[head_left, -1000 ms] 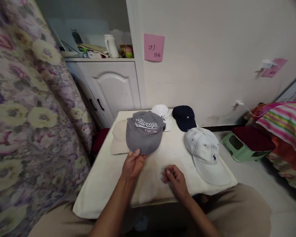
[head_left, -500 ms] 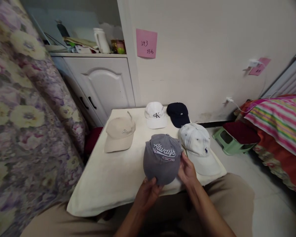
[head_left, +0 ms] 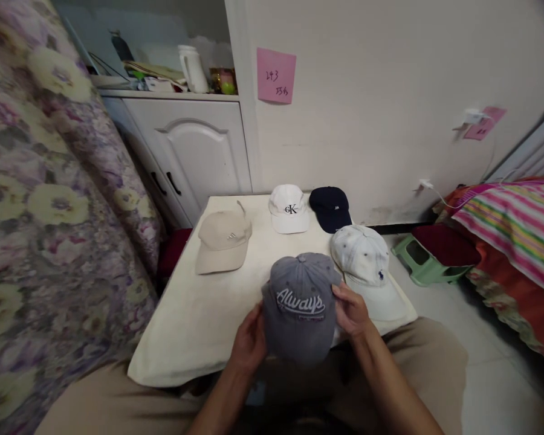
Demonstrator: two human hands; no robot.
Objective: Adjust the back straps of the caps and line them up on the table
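Open cloth near left, tight along the right.
Widest bare stretch of the table (head_left: 176, 329): near left corner up to the beige cap (head_left: 224, 241) by the left edge. Lane to back edge between beige cap and white cap (head_left: 289, 208); wall (head_left: 367, 90) behind. Navy cap (head_left: 330, 208) at back right corner, only a slim slot beside the white one. Pale cap (head_left: 361, 257) crowds the right edge. Grey cap (head_left: 301, 308), left hand (head_left: 250, 338) and right hand (head_left: 352, 309) on its sides, blocks mid near edge.
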